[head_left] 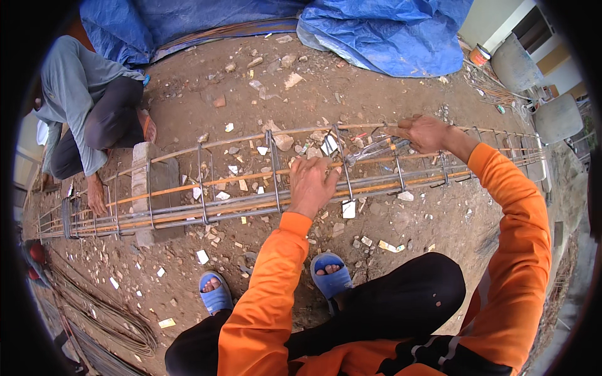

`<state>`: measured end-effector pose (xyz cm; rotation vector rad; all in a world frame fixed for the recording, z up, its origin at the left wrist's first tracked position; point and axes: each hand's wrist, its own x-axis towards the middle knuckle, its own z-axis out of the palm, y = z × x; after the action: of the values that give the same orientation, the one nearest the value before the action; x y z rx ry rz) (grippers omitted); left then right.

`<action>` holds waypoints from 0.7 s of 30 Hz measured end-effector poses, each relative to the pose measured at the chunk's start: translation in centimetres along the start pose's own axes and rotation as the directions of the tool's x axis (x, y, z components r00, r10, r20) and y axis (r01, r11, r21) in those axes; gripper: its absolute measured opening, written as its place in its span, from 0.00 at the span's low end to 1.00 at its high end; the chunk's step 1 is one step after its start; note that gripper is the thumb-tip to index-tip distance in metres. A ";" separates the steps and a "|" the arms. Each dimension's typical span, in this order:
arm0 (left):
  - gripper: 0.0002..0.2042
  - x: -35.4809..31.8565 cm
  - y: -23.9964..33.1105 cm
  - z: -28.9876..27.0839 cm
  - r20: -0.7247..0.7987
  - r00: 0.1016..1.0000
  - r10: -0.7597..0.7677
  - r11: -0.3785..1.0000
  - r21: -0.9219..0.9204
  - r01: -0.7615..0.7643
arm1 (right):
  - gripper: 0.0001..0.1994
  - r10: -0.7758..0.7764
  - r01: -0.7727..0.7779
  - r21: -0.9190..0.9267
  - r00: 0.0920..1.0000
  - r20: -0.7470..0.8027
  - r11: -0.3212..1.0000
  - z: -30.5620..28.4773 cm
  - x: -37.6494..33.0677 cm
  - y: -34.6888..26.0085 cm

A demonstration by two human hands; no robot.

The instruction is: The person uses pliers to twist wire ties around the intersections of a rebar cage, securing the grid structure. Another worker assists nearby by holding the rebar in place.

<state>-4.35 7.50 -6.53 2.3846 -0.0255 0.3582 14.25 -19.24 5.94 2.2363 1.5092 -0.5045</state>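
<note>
A long cage of steel rods [251, 203] is laid across the dirt ground [401, 232], and it is being held in two places by a person squatting in blue sandals [216, 291]. The left hand [311, 183] is closed over the near rods in the middle of the cage, with the fingers curled round them. The right hand [426, 133] is clamped on the far top rod, beside a wire loop [342, 166] that stands up around the rods. The step in hand looks like the fixing of loops to the long rods (a tying wire may be pinched in the right fingers, but that is too small to be told). For the next move, the loop would likely need to be kept straight and the rod held steady. At the far left end, the cage is touched by another person's hand [96, 195]. Blue sheets [389, 37] are spread behind.
</note>
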 end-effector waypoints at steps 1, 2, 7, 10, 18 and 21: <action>0.19 0.4 -0.4 -0.2 0.072 0.997 -0.015 1.000 0.012 0.015 | 0.32 -0.019 0.018 -0.019 0.999 -0.050 1.000 0.9 1.0 0.9; 0.20 0.9 -0.3 -0.3 0.143 0.989 -0.026 1.000 0.017 0.024 | 0.31 -0.040 0.037 -0.036 0.995 -0.090 0.999 1.4 1.8 1.8; 0.23 2.8 0.7 -2.0 0.397 0.901 -0.176 0.982 0.002 0.191 | 0.26 -0.003 -0.002 -0.099 0.999 -0.052 0.995 0.3 2.6 2.0; 0.23 2.9 0.7 -2.0 0.416 0.887 -0.203 0.973 -0.013 0.229 | 0.22 0.139 -0.156 0.117 0.981 0.139 0.981 -0.6 0.9 -0.2; 0.23 3.5 1.1 -1.1 0.398 0.886 -0.240 0.967 0.020 0.253 | 0.19 0.273 -0.375 0.712 0.926 0.260 0.593 2.9 -7.0 -2.9; 0.25 3.8 2.0 -1.6 0.387 0.879 -0.279 0.960 0.091 0.265 | 0.19 0.369 -0.288 0.910 0.914 0.168 0.300 5.7 -10.1 -5.0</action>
<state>-1.35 7.41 -3.12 2.4149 0.1302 -0.2648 5.60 -28.42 5.55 3.3238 0.6821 -1.4348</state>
